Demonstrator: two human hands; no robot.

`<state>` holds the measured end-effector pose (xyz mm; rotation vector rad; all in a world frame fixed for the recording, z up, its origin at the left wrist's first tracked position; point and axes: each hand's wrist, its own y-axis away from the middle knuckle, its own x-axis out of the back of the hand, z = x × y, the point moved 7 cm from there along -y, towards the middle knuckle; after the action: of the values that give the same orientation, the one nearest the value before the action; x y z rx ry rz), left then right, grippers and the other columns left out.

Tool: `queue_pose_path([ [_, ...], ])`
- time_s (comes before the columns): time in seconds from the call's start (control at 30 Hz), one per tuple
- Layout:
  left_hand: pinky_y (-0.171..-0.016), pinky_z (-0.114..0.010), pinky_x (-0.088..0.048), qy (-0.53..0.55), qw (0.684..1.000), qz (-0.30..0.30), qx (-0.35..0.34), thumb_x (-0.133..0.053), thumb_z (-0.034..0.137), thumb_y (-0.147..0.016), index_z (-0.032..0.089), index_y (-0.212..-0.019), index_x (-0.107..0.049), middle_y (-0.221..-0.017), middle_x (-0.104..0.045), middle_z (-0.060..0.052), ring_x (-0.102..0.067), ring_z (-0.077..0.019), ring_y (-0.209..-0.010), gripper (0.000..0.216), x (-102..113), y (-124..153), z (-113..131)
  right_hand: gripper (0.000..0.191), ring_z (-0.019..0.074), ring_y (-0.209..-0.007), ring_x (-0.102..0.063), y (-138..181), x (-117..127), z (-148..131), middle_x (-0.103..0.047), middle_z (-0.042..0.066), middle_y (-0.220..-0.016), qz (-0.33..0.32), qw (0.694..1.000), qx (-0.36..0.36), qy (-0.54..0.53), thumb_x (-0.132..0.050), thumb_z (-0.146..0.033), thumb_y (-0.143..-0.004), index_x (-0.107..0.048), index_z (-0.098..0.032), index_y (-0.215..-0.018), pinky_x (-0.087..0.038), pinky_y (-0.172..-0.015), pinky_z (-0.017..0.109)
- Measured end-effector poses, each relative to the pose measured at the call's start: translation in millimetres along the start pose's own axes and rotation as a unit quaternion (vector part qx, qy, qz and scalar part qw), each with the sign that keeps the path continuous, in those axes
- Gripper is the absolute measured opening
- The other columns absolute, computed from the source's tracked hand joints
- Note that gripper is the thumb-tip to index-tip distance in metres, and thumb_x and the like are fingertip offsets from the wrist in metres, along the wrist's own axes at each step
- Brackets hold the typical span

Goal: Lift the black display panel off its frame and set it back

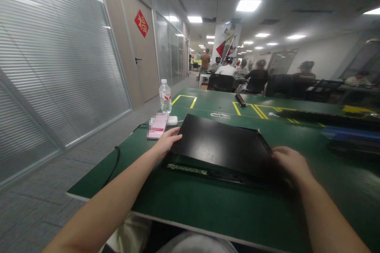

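Note:
A flat black panel [221, 144], like a laptop cover, lies tilted on a black base with a green circuit strip [187, 168] showing along its near edge. My left hand [168, 140] grips the panel's left edge, fingers curled over it. At the panel's right near corner, my right hand [289, 162] holds it with fingers closed on the edge. Both rest on the green table [208, 205].
A pink phone [157, 125], a white charger [172, 120] and a water bottle [165, 96] stand at the table's left. A black cable [114, 162] hangs off the left edge. Black and blue devices [350, 134] lie right. Several people sit at far desks.

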<state>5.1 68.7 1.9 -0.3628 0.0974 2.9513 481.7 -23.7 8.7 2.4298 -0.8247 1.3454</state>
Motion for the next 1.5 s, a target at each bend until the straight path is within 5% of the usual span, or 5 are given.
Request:
queue_pose_path([
  [0.2,-0.094,-0.044,-0.052,-0.121,0.991,0.02,-0.048,-0.081,0.024,-0.057,0.016,-0.105,-0.074,-0.113,-0.075,-0.011,-0.067,-0.0327,-0.109,0.05,9.1,-3.2,5.0,0.032,0.0262,-0.081,-0.067,-1.1,-2.6,4.2,-0.075,0.01,-0.091,0.001,1.0,-0.005,-0.023,-0.059,-0.03,-0.07,-0.076,-0.021,-0.096,-0.05,-0.071,0.035],
  [0.57,-0.102,-0.044,-0.046,-0.331,0.938,0.02,-0.099,-0.069,0.023,-0.058,0.022,-0.072,-0.074,-0.103,-0.073,-0.007,-0.063,-0.0324,-0.11,0.015,15.5,-11.6,1.3,0.03,0.0264,-0.083,-0.068,0.5,-1.8,4.3,-0.074,0.009,-0.085,-0.001,0.999,-0.016,-0.038,-0.061,-0.03,-0.071,-0.076,-0.021,-0.096,-0.05,-0.073,0.035],
  [0.97,-0.11,-0.045,-0.04,-0.404,0.911,0.045,-0.075,-0.07,0.025,-0.059,0.017,-0.09,-0.074,-0.134,-0.059,-0.015,-0.051,-0.0348,-0.131,0.033,21.8,-15.3,-4.7,0.029,0.0248,-0.081,-0.068,0.4,-2.6,4.1,-0.075,0.008,-0.083,0.011,0.999,-0.008,-0.05,-0.061,-0.028,-0.068,-0.078,-0.021,-0.09,-0.051,-0.074,0.034],
  [1.5,-0.119,-0.04,-0.03,-0.414,0.906,0.055,-0.063,-0.073,0.024,-0.063,0.018,-0.098,-0.073,-0.137,-0.052,-0.013,-0.047,-0.0326,-0.134,0.035,22.8,-14.0,-11.4,0.025,0.0271,-0.086,-0.068,2.2,-0.4,0.1,-0.075,0.009,-0.087,0.006,0.999,0.006,-0.052,-0.061,-0.029,-0.069,-0.077,-0.022,-0.087,-0.05,-0.075,0.036],
])
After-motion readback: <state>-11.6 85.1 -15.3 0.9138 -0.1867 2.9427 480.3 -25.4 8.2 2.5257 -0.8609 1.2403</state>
